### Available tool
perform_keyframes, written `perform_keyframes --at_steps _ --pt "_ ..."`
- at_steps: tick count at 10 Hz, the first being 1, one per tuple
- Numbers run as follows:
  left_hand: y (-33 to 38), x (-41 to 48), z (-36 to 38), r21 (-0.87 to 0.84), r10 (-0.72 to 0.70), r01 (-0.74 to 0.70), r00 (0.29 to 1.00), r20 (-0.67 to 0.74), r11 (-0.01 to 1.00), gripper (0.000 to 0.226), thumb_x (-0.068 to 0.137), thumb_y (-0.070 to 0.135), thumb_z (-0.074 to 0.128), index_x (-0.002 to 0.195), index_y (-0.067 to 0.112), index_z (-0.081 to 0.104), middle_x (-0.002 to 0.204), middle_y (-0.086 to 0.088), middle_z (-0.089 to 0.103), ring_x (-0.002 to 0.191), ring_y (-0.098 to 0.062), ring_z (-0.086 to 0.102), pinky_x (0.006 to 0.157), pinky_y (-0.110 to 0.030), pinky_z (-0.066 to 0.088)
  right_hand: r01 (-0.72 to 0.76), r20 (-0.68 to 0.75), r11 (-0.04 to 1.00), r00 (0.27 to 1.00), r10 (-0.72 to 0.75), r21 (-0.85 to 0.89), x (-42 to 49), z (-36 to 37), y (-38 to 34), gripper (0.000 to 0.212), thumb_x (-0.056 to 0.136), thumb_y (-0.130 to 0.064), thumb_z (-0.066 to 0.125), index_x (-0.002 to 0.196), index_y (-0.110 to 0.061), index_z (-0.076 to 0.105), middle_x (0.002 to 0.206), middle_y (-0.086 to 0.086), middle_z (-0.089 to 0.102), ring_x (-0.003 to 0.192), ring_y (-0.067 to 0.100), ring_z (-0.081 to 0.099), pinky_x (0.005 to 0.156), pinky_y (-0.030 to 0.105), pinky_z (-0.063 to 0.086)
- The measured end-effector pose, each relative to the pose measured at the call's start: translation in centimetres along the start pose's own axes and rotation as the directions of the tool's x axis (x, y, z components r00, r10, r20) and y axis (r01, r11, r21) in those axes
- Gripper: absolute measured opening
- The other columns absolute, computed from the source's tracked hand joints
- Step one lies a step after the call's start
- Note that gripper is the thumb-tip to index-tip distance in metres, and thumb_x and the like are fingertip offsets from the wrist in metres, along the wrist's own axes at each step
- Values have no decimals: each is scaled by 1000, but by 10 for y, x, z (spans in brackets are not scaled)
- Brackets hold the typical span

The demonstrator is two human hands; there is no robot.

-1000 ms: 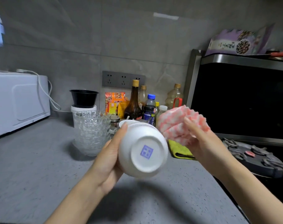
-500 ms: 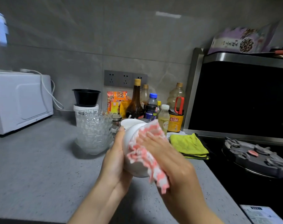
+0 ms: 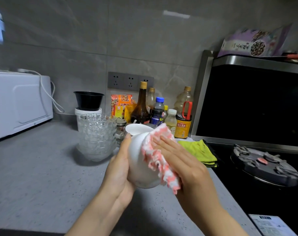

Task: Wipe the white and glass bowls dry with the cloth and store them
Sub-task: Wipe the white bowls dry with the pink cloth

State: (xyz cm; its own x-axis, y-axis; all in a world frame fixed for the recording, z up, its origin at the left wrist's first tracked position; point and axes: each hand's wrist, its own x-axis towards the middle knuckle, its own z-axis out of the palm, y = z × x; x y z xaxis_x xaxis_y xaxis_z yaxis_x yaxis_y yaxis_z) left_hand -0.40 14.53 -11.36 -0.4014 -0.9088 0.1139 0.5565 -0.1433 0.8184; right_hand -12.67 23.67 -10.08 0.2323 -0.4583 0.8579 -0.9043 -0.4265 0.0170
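Note:
A white bowl [image 3: 137, 160] is held on its side above the counter, with my left hand [image 3: 118, 169] cupped round its left wall. My right hand [image 3: 180, 162] presses a pink-and-white checked cloth [image 3: 159, 155] flat against the bowl's right side and base, fingers straight. Behind, a stack of several faceted glass bowls [image 3: 97, 135] stands on the grey counter [image 3: 34, 176]. Another white bowl [image 3: 138, 128] sits on the counter just beyond the held one.
A white microwave [image 3: 17, 104] stands at far left. A black bowl on a white tub [image 3: 89, 101] and several sauce bottles [image 3: 161, 109] line the wall. A yellow-green cloth [image 3: 198, 150] lies beside the black cooktop [image 3: 264, 167] on the right.
My right hand brought the cloth from beside the bowl onto it and now rubs it. The bowl has turned so its marked base is covered.

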Motion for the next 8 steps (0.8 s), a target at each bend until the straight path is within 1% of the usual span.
perform_keyframes --at_steps 1,2,3,4,5,6,7,8 --pt "6 -3 0 -164 -79 71 996 -43 984 56 78 54 60 111 9 67 100 -12 72 88 -21 68 83 -38 52 -11 38 998 999 9 59 -11 -6 -2 35 95 -30 51 124 -14 62 133 -5 58 130 7 47 104 28 42" --pt "8 -4 5 -200 -77 65 996 -53 978 42 88 48 54 100 11 70 91 -10 74 80 -18 70 89 -41 50 19 -24 975 1000 -14 220 -18 -14 -5 27 99 -26 48 118 -17 66 129 -8 61 122 7 55 99 25 46" --pt "11 -1 11 -178 -45 31 996 -73 984 38 92 46 49 101 14 69 87 -4 75 74 -12 71 81 -37 52 -211 -133 917 954 269 340 -21 -27 15 30 90 -4 53 108 -24 66 109 -18 67 103 0 63 87 15 47" --pt "11 6 9 -178 -90 77 994 -64 981 41 91 49 48 107 16 68 93 -4 75 79 -13 71 77 -36 53 -447 -159 889 875 457 97 -45 -22 51 38 85 -4 52 114 -26 64 104 -18 68 95 1 64 78 10 45" --pt "7 8 12 -155 -145 137 989 -40 978 47 91 52 48 115 16 66 103 -5 73 92 -16 70 85 -37 52 -628 111 768 761 640 -122 -76 -4 70 40 83 -10 53 115 -30 67 107 -7 71 97 19 66 70 23 45" --pt "-1 8 21 -151 -198 196 980 1 969 44 89 52 49 109 17 68 99 -5 74 84 -15 71 79 -37 53 -636 376 728 628 681 -256 -94 10 68 36 82 -25 48 110 -37 67 110 -10 70 105 18 63 75 29 45" --pt "-10 7 30 -128 -260 266 963 63 955 50 85 54 52 114 16 67 103 -7 73 88 -17 71 77 -36 53 -663 441 719 592 675 -210 -97 9 66 28 88 -33 60 116 -38 63 113 -15 68 104 11 61 79 22 43" --pt "-19 7 38 -90 -287 298 951 111 950 49 77 50 60 111 16 69 104 -8 73 91 -19 70 84 -39 52 -699 602 698 494 627 -154 -99 -2 63 57 84 -48 66 135 -34 45 133 -16 51 121 1 48 98 14 35"
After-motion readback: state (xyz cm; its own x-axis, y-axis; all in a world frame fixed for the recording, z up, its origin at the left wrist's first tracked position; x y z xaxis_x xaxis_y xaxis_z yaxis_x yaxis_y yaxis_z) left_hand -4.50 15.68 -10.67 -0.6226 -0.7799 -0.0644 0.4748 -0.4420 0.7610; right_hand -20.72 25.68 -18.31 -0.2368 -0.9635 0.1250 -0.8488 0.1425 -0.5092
